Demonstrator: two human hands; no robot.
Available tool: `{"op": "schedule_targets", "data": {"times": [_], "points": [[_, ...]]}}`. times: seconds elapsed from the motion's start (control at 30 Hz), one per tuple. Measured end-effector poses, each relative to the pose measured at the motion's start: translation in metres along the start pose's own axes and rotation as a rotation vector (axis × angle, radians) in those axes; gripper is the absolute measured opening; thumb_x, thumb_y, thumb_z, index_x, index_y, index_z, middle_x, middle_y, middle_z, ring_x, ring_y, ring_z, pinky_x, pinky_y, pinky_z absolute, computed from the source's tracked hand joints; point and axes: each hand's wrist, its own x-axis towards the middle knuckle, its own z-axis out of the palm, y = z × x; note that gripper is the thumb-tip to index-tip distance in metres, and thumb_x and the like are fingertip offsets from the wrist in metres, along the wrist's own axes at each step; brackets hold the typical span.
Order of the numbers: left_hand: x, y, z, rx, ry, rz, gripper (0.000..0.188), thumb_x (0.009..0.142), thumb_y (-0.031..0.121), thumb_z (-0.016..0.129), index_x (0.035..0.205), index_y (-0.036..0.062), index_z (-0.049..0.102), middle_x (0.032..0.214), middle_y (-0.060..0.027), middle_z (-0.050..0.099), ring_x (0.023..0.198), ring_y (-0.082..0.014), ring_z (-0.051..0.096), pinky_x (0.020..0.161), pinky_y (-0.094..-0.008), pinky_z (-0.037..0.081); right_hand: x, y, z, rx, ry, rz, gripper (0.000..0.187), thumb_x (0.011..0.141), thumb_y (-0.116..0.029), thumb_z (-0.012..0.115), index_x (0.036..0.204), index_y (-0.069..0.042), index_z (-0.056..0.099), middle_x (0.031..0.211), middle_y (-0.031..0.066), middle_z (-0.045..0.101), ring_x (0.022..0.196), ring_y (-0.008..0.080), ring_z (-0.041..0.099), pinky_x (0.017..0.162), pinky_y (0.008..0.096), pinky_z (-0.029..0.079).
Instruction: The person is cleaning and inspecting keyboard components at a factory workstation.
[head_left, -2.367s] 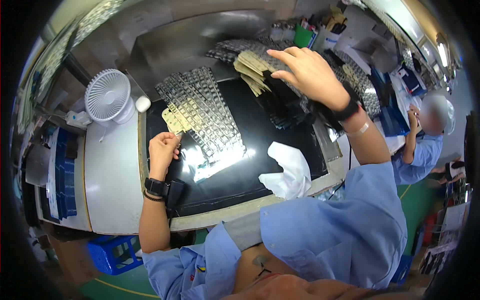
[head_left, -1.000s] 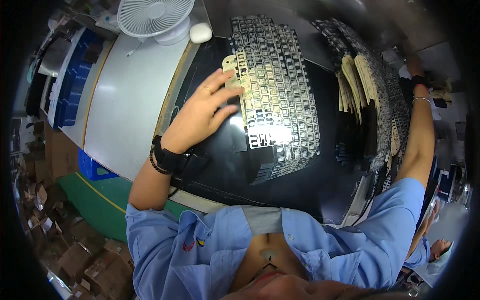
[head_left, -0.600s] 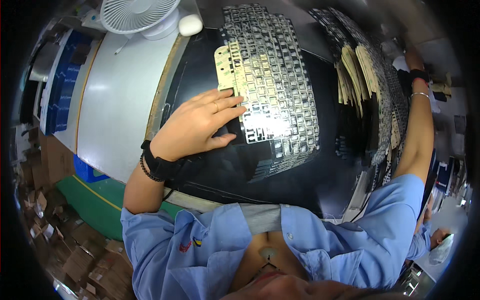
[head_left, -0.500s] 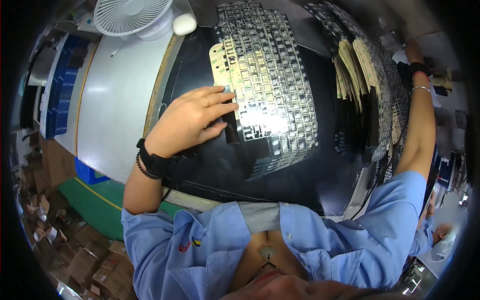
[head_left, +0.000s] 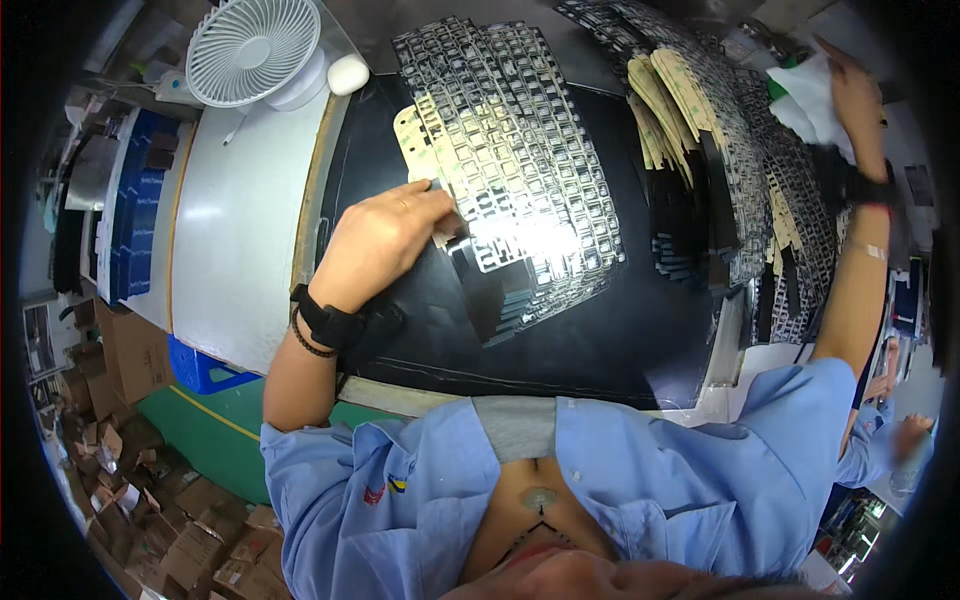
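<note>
A fanned stack of thin keyboard-shaped sheets (head_left: 510,150) with rows of square cut-outs lies on the black mat, cream backing showing at its left side. At that left edge, my left hand (head_left: 385,240) is closed, thumb and fingertips pinching the edge of a sheet; the exact grip is partly hidden under the fingers. Far to the right, my right hand (head_left: 858,110) reaches out with a crumpled white cloth (head_left: 808,100) held in it. A bit of green shows at the cloth's edge. Its thumb side is not fully visible.
More fanned sheets (head_left: 735,170) with cream and black tabs stand right of the mat (head_left: 640,340). A white fan (head_left: 255,55) and a small white rounded object (head_left: 348,75) sit at the back left. Cardboard boxes (head_left: 190,540) are lower left; another person's hand (head_left: 910,435) shows far right.
My left hand has gone from flat, spread fingers to a pinch at the stack's edge. My right hand has moved outward and now has the white cloth. The whole view has shifted slightly.
</note>
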Motion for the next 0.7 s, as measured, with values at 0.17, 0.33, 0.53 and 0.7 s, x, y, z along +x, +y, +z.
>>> {"op": "schedule_targets", "data": {"times": [0.17, 0.33, 0.53, 0.7], "points": [[0.013, 0.010, 0.010, -0.143, 0.496, -0.135, 0.035, 0.082, -0.007, 0.058, 0.114, 0.0047, 0.066, 0.107, -0.0122, 0.070, 0.091, -0.0251, 0.070, 0.079, -0.0312, 0.057, -0.094, -0.043, -0.102, 0.567, 0.174, -0.041, 0.031, 0.100, -0.009, 0.041, 0.122, 0.000, 0.061, 0.118, 0.0183, 0.064, 0.100, 0.0237, 0.064, 0.087, 0.0336, 0.050], [0.011, 0.028, 0.015, -0.182, 0.023, -0.038, 0.037, 0.086, 0.020, 0.068, 0.119, 0.0029, 0.063, 0.124, -0.0133, 0.062, 0.125, -0.0301, 0.052, 0.109, -0.0429, 0.038, -0.194, -0.158, -0.146, 0.874, 0.174, -0.373, 0.042, 0.082, 0.015, 0.051, 0.120, 0.001, 0.062, 0.110, 0.0170, 0.060, 0.095, 0.0260, 0.061, 0.085, 0.0318, 0.049], [0.022, 0.020, 0.030, -0.333, 0.030, -0.164, 0.040, 0.088, 0.024, 0.066, 0.126, 0.0140, 0.062, 0.143, -0.0143, 0.047, 0.134, -0.0381, 0.041, 0.112, -0.0448, 0.033, -0.222, -0.240, -0.106, 1.205, -0.316, -0.351, 0.052, 0.072, 0.015, 0.052, 0.122, 0.001, 0.060, 0.107, 0.0181, 0.056, 0.095, 0.0327, 0.060, 0.083, 0.0349, 0.050], [0.024, 0.011, 0.040, -0.307, 0.034, -0.127, 0.042, 0.088, 0.022, 0.066, 0.129, 0.0192, 0.061, 0.148, -0.0147, 0.041, 0.138, -0.0399, 0.035, 0.114, -0.0478, 0.028, -0.239, -0.299, -0.072, 1.083, -0.267, -0.505, 0.046, 0.077, 0.004, 0.056, 0.123, 0.002, 0.057, 0.112, 0.0148, 0.056, 0.095, 0.0284, 0.060, 0.077, 0.0346, 0.054]]}}
